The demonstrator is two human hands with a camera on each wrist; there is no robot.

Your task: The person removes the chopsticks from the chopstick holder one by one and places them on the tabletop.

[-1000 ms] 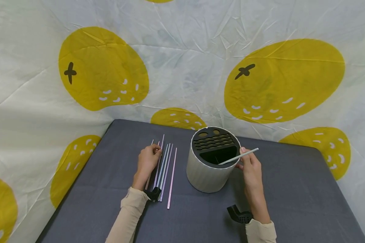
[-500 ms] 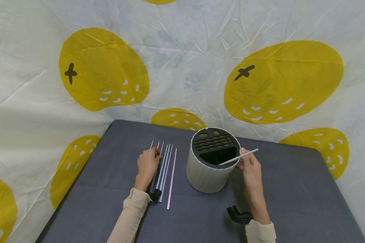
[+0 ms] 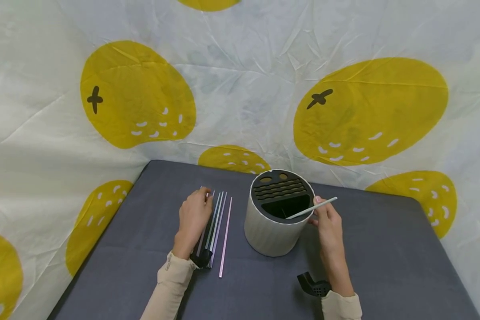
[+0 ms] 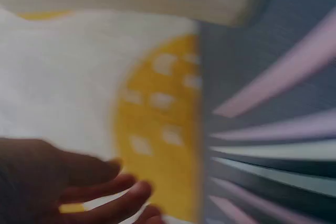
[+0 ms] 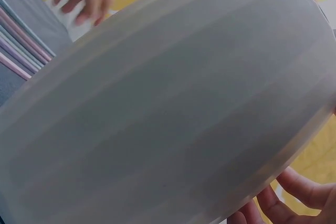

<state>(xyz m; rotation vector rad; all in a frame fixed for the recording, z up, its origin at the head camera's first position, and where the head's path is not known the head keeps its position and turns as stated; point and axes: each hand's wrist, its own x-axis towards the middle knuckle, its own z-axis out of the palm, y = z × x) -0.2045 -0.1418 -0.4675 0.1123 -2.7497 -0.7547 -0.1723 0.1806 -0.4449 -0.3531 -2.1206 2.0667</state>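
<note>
A ribbed off-white pen holder [image 3: 270, 238] with a black slotted top stands on the table. A thin pale stick [image 3: 312, 208] leans out of its front compartment, across the rim. My right hand [image 3: 331, 229] grips the holder's right side near the rim; in the right wrist view its fingers [image 5: 299, 190] rest against the ribbed wall. Left of the holder lie several thin shiny sticks [image 3: 221, 222] in pink, purple and pale blue. Over the leftmost of them is my left hand [image 3: 194, 218], its fingers loosely bent, with no stick visible between them in the left wrist view.
One pink stick [image 3: 226, 244] lies apart, nearest the holder. The dark grey table [image 3: 400, 249] meets a white cloth backdrop [image 3: 244, 89] with yellow fruit prints along its back and left edges.
A stick by my left fingers, raised a second ago, has come down among the others. My left hand has shifted slightly over the sticks. The right hand and holder stay put.
</note>
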